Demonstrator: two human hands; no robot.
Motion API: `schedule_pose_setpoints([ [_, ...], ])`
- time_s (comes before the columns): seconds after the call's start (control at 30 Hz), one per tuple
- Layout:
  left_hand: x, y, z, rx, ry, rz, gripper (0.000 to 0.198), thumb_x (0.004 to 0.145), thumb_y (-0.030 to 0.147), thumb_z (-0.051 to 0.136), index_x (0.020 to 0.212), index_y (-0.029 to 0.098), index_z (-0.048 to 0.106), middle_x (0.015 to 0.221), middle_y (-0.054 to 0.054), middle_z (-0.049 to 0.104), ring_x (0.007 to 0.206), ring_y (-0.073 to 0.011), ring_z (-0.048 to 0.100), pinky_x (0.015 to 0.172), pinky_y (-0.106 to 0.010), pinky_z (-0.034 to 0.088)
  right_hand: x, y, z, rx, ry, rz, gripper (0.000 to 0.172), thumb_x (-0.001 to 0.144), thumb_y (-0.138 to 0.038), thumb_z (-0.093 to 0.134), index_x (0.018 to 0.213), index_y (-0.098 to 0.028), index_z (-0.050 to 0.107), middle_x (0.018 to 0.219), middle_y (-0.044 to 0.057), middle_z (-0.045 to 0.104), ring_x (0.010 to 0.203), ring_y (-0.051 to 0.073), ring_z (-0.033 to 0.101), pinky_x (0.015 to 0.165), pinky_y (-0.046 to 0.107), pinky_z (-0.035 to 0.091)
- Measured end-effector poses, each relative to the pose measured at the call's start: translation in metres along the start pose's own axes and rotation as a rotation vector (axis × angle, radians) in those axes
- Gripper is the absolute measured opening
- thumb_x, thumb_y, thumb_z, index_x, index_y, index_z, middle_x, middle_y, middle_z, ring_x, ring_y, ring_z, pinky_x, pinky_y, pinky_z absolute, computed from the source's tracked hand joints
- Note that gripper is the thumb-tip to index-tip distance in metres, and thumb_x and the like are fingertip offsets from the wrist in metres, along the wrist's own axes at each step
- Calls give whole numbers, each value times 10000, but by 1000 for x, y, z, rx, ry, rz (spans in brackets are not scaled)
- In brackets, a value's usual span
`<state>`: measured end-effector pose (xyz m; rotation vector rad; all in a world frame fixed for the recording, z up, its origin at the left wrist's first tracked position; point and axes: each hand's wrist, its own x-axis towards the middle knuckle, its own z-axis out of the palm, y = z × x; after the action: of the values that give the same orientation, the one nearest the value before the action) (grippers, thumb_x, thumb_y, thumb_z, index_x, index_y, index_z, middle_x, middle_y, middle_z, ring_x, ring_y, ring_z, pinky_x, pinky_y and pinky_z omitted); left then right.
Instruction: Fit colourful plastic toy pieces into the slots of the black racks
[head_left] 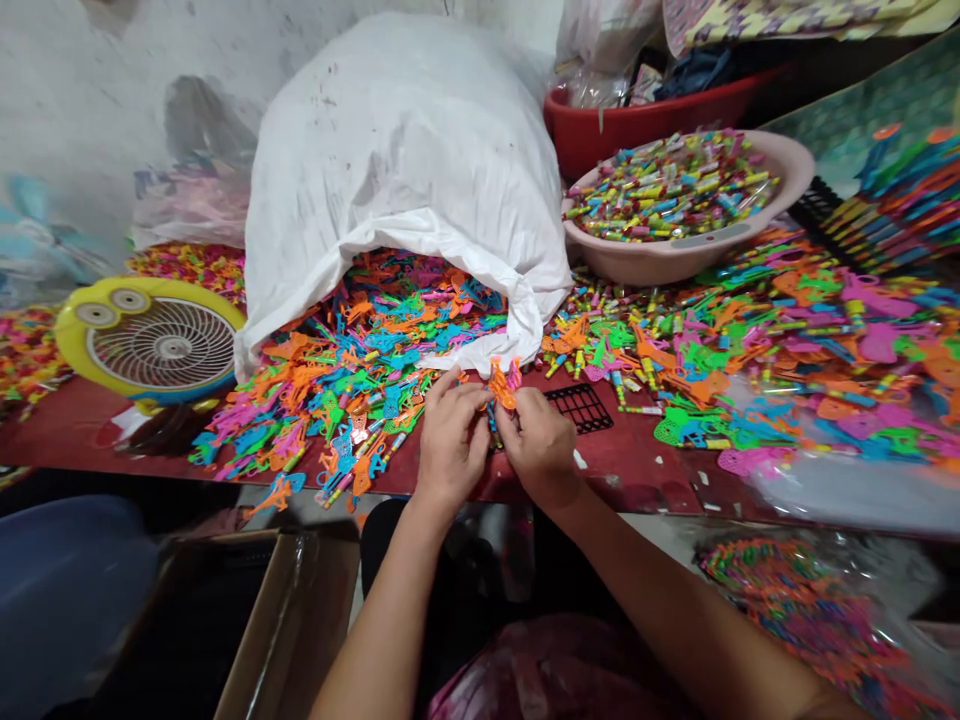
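Note:
My left hand (454, 437) and my right hand (541, 440) are close together at the table's front. Small orange plastic toy pieces (501, 385), with a bit of pink, stand up out of my closed right fingers. The left fingers are curled in against the same spot; what they pinch is hidden. Under and beside my right hand lies a black plastic grid rack (581, 408). Left of my hands, many coloured plastic pieces (375, 340) spill from the mouth of a big white sack (405, 130).
A yellow fan (169, 340) stands at the left. On the right, a pink basin (675, 255) holds small striped sticks, with loose toys (750, 340) heaped before it. A filled rack (892, 210) leans far right. An open cardboard box (259, 620) sits below the red table (630, 480).

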<state>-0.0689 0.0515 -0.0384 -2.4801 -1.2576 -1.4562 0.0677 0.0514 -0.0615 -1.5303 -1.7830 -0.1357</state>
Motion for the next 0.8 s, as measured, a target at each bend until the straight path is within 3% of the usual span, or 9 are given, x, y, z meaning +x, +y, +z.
schedule_pose_setpoints([
  [0.13,3,9,-2,7,-41,-19,380,809,134,569,1181,212,573,1152,-64,659,1246,-241,536,1130,-538,386,9,-8,-11,-126,-189,31,139,973,-234,447,943,-186,574,860,64,636,684,172,576,550,302,263],
  [0.23,5,12,-1,42,-2,-65,296,836,229,633,1128,205,590,1079,-62,668,1205,-251,555,1113,-527,396,9,-6,-18,-36,-278,-6,126,932,-179,457,1006,-181,560,944,78,633,725,184,588,557,299,299],
  [0.37,6,11,8,93,66,-116,245,830,314,708,1032,204,625,970,-47,680,1224,-265,532,1088,-495,418,-7,7,-18,234,-204,22,190,904,-204,475,1084,-184,534,988,71,632,786,186,591,638,279,393],
  [0.47,6,12,15,127,104,-107,240,817,318,725,1009,204,636,950,-41,686,1199,-260,550,1088,-484,425,-21,19,-10,321,-198,94,124,901,-240,506,1006,-195,555,896,37,628,727,164,567,638,265,396],
  [0.6,5,15,19,168,153,-70,229,811,281,716,1011,200,641,971,-45,684,1175,-251,573,1087,-486,436,-28,27,2,188,-314,25,102,893,-188,491,840,-194,578,813,33,613,709,168,552,632,274,364],
  [0.8,0,15,21,201,131,-46,256,824,248,687,1071,196,643,1065,-73,671,1303,-282,507,1080,-504,442,-24,17,-1,-18,-443,37,198,955,-167,433,942,-170,631,887,71,659,729,180,597,626,287,358],
])
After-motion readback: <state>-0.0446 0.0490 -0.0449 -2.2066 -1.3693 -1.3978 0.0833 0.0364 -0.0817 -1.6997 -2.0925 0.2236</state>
